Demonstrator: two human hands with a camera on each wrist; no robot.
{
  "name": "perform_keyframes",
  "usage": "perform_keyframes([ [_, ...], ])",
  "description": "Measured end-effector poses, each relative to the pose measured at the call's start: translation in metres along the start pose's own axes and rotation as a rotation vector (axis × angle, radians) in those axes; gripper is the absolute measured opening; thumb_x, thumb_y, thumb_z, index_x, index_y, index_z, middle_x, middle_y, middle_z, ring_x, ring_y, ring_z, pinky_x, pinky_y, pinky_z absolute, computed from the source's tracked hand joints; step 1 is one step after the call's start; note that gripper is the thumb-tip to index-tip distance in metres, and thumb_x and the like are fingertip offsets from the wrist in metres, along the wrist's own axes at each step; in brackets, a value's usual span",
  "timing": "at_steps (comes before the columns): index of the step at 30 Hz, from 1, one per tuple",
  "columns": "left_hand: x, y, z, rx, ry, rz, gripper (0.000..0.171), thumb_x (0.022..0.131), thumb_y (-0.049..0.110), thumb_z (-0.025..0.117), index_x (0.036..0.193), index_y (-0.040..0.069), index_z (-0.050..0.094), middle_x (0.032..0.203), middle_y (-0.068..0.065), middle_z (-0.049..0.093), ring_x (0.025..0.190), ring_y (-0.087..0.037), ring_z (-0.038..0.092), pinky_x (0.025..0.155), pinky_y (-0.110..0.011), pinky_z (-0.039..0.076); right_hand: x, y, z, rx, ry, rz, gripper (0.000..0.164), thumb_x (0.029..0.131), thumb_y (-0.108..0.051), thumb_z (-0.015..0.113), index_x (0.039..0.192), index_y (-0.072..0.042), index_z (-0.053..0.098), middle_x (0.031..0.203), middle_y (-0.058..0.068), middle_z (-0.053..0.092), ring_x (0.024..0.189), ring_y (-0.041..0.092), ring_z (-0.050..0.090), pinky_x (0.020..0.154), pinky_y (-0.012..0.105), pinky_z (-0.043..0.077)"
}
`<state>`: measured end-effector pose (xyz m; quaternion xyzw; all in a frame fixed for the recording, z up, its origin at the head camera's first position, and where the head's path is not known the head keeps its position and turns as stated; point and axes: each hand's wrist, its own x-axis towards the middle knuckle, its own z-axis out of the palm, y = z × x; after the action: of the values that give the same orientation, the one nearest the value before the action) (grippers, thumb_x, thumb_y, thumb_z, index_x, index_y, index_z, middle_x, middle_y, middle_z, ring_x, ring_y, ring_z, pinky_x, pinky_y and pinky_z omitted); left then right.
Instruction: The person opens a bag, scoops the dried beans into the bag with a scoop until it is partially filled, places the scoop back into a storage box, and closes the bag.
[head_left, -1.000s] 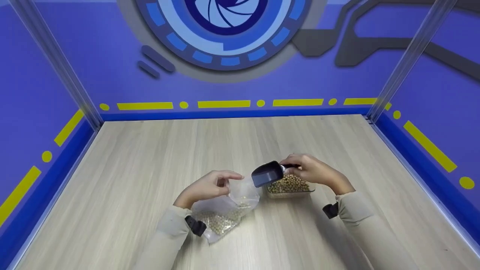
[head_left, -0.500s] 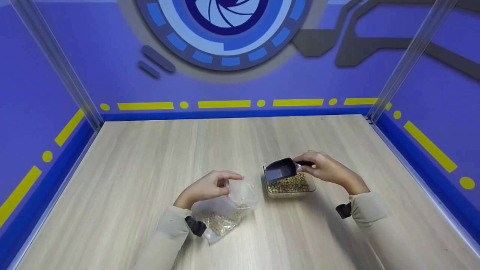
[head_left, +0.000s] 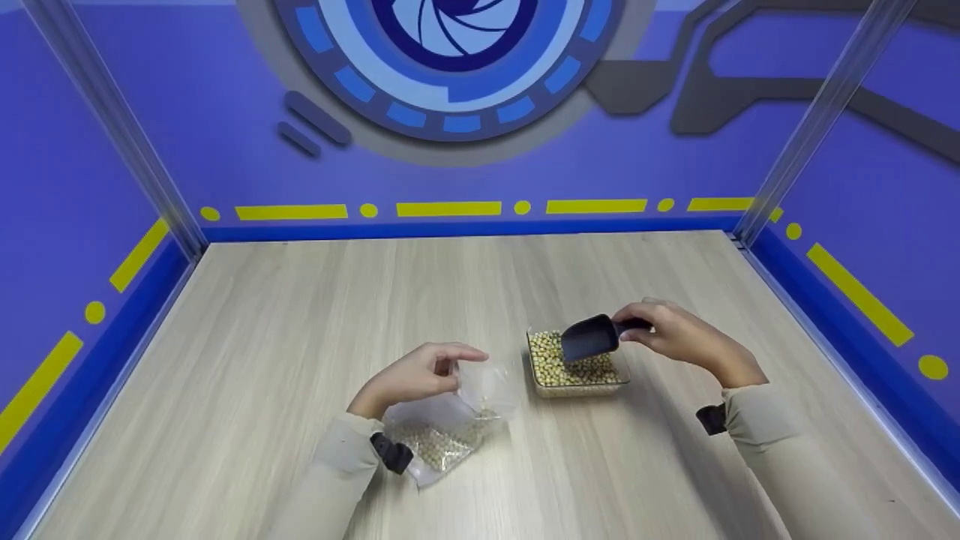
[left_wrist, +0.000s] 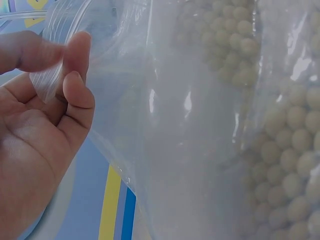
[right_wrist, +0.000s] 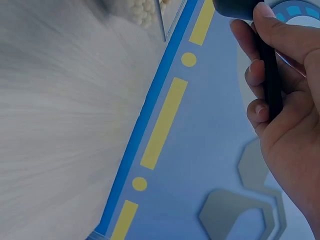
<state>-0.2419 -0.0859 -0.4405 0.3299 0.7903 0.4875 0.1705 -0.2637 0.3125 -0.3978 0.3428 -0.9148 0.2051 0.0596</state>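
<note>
With thumb and fingers, my left hand (head_left: 409,375) pinches the top edge of a clear zip bag (head_left: 491,386). Pale round beans fill the lower part of the bag (left_wrist: 175,125), which lies tilted on the table. My right hand (head_left: 679,337) grips the handle of a black scoop (head_left: 589,339); in the right wrist view its fingers wrap that handle (right_wrist: 271,82). The scoop's bowl overlaps the back right of a clear rectangular container (head_left: 581,391) in the head view, and its dark inside shows no beans. Yellowish round beans (head_left: 550,364) fill most of the container.
A light wood-grain table (head_left: 337,300) carries the bag and container, which stand close together. Blue panels (head_left: 480,180) with yellow marks enclose its back and both sides. Black straps with small devices (head_left: 391,452) sit at both wrists.
From beside the bag's mouth, my right hand has carried the scoop rightward over the container, uncovering beans on its left side. My left hand keeps the bag in place.
</note>
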Motion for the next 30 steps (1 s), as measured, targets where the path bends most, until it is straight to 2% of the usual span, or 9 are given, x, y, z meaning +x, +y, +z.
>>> perform_keyframes([
  [7,-0.001,0.006,0.001,0.019,0.004,-0.006,0.046,0.085,-0.012,0.048,0.130,-0.006,0.056,0.101,-0.031,0.058,0.065,-0.010,0.036,0.060,-0.018,0.032,-0.002,0.001,-0.009,-0.080,-0.057,0.032,0.022,0.084,-0.003,0.070,0.106,-0.003,0.071,0.097,0.009,0.070,0.088,0.024,0.063,0.074,0.040,0.052],
  [13,-0.001,0.003,0.000,0.016,0.009,-0.006,0.048,0.085,-0.009,0.051,0.131,0.001,0.058,0.089,-0.022,0.057,0.064,-0.008,0.036,0.059,-0.019,0.032,-0.002,0.001,-0.015,-0.139,-0.069,0.021,0.021,0.083,-0.002,0.070,0.104,-0.002,0.072,0.095,0.010,0.071,0.087,0.024,0.063,0.073,0.040,0.052],
  [18,0.000,-0.001,-0.001,-0.019,-0.001,-0.005,0.047,0.085,-0.006,0.051,0.130,0.006,0.059,0.088,-0.018,0.057,0.063,-0.008,0.037,0.058,-0.020,0.033,-0.003,0.000,-0.019,-0.203,-0.057,-0.046,0.020,0.080,0.000,0.072,0.100,-0.002,0.073,0.092,0.009,0.072,0.085,0.024,0.063,0.073,0.039,0.052],
  [24,0.000,-0.002,0.000,-0.003,-0.004,-0.009,0.048,0.086,-0.008,0.049,0.131,0.002,0.058,0.094,-0.024,0.060,0.064,-0.008,0.037,0.058,-0.019,0.033,-0.001,-0.005,-0.022,-0.278,-0.032,-0.111,0.016,0.076,0.000,0.075,0.092,-0.003,0.074,0.086,0.005,0.073,0.076,0.020,0.061,0.068,0.038,0.051],
  [30,-0.007,0.021,-0.001,-0.011,-0.012,0.001,0.046,0.086,-0.011,0.047,0.131,-0.006,0.055,0.102,-0.032,0.058,0.064,-0.008,0.037,0.059,-0.019,0.032,0.002,-0.013,-0.023,-0.342,-0.072,-0.071,0.012,0.076,-0.001,0.076,0.087,-0.005,0.074,0.083,0.004,0.072,0.074,0.020,0.059,0.067,0.038,0.050],
])
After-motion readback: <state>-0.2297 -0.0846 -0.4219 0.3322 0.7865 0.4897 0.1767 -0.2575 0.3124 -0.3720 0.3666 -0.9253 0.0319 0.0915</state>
